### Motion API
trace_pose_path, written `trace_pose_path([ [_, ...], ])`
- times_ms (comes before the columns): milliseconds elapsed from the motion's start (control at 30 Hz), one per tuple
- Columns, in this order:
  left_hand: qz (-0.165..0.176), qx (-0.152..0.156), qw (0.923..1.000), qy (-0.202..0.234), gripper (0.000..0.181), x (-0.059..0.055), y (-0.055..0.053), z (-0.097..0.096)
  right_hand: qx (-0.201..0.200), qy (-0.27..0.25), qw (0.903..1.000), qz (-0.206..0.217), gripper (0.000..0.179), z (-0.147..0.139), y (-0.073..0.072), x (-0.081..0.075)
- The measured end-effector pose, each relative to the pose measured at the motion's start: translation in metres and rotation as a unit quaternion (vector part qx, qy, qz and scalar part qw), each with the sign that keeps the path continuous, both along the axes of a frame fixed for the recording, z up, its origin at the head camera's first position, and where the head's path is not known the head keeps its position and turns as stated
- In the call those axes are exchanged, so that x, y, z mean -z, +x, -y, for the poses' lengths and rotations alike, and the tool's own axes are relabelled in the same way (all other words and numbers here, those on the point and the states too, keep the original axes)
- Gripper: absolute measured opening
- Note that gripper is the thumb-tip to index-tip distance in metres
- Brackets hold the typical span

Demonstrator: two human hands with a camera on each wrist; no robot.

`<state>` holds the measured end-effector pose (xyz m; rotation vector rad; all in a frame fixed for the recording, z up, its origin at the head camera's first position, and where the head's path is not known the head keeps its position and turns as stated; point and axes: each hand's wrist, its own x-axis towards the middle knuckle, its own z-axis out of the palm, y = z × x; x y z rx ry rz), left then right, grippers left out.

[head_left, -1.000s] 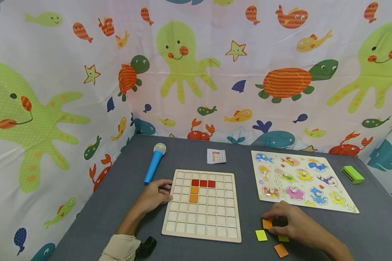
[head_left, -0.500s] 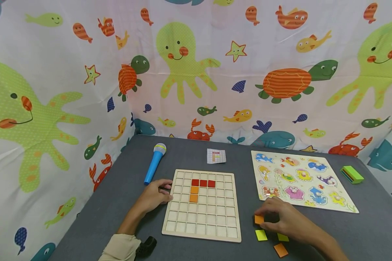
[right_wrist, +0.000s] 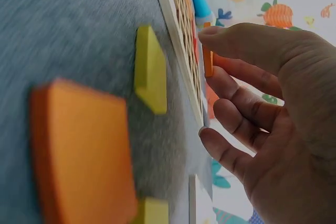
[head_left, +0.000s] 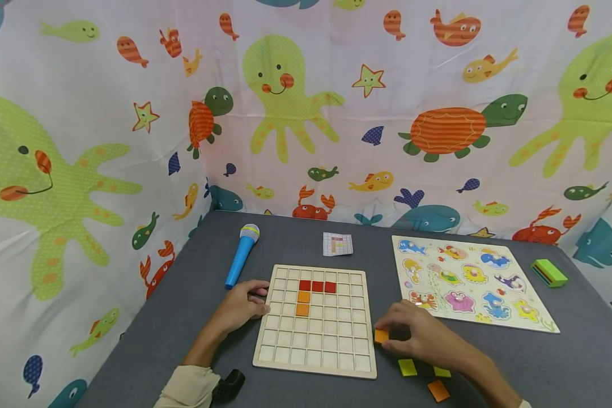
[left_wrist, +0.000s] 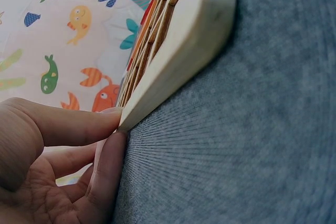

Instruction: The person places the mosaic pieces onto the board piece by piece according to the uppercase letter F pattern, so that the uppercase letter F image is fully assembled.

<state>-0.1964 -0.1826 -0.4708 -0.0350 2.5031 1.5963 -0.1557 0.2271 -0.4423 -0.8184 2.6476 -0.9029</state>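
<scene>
My right hand [head_left: 423, 334] pinches an orange square tile [head_left: 381, 336] between thumb and fingertips, just beyond the right edge of the wooden grid board [head_left: 306, 374]. In the right wrist view that orange tile [right_wrist: 208, 56] stands edge-on, the other fingers loosely bent. At the board's left edge my left hand [head_left: 242, 306] holds the rim with thumb and finger, as the left wrist view shows at the wooden edge [left_wrist: 173, 72]. Three red tiles [head_left: 317, 287] form a row on the grid. Two orange tiles [head_left: 302, 309] run down from the row's left end.
Right of the board lie two yellow tiles [head_left: 408, 368] and a loose orange tile [head_left: 438, 391]. Behind are a sea-animal puzzle [head_left: 400, 272], a small pattern card [head_left: 338, 244] and a blue toy microphone [head_left: 242, 255]. A green block [head_left: 549, 273] sits far right.
My right hand has carried the orange tile leftward from beside the loose tiles to the board's right edge. The left hand and the board have stayed put.
</scene>
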Motion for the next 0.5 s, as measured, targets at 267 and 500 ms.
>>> trace_pose_path([
  [267,0.0,0.0,1.0,-0.001,0.057,0.0,0.0,0.0,-0.012,-0.006,0.9998,-0.014,0.026,0.025,-0.007,0.002],
  [500,-0.002,0.002,1.0,-0.002,0.056,0.001,0.0,0.0,-0.037,-0.029,0.9984,-0.033,0.022,0.046,-0.011,0.005],
])
